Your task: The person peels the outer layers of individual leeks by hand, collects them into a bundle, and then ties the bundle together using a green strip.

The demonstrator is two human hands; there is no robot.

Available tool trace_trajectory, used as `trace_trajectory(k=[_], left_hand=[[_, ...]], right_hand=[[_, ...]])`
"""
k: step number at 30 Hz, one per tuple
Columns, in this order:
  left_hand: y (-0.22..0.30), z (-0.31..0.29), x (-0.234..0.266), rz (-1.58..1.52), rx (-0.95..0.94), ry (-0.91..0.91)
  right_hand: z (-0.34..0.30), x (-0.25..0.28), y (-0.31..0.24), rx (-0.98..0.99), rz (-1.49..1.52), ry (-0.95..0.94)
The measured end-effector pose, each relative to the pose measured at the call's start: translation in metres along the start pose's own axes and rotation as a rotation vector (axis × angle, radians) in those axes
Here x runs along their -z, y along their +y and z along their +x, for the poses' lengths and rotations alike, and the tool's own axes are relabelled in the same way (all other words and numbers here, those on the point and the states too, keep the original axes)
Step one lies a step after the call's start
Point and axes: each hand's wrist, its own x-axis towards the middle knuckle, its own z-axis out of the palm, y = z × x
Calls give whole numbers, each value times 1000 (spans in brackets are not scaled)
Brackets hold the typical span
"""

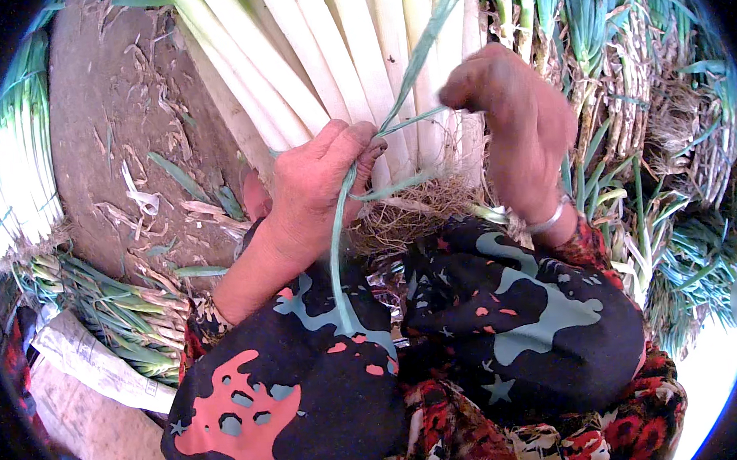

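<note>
A bundle of thick, white-stemmed green onions (366, 57) lies before me, its roots (418, 214) toward my knees. My left hand (318, 170) is closed at the bundle's near side, pinching a narrow green tie strip (341, 248) between thumb and fingers. One length of the strip hangs down over my left thigh; another sticks up across the white stems. My right hand (531, 131) is raised over the bundle's right side, fingers curled and slightly blurred. A thin length of strip runs from the left hand to its fingertips.
Several untrimmed green onions (604, 72) with dry brown leaves are piled at the right. A clean bundle (27, 158) stands at the far left. Leaf scraps (184, 178) litter the brown ground, and more onions (128, 299) lie beside a pale sack (98, 360) at left.
</note>
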Motion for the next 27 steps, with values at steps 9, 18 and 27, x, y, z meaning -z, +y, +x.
trace_trajectory(k=[9, 18, 27], left_hand=[[8, 1, 3, 60, 47, -35], [4, 18, 22, 134, 22, 34], [17, 41, 2, -1309, 720, -107]], right_hand=[[-2, -16, 20, -105, 323, -122], [-3, -25, 55, -678, 1848, -229], [5, -19, 60, -991, 2048, -240]])
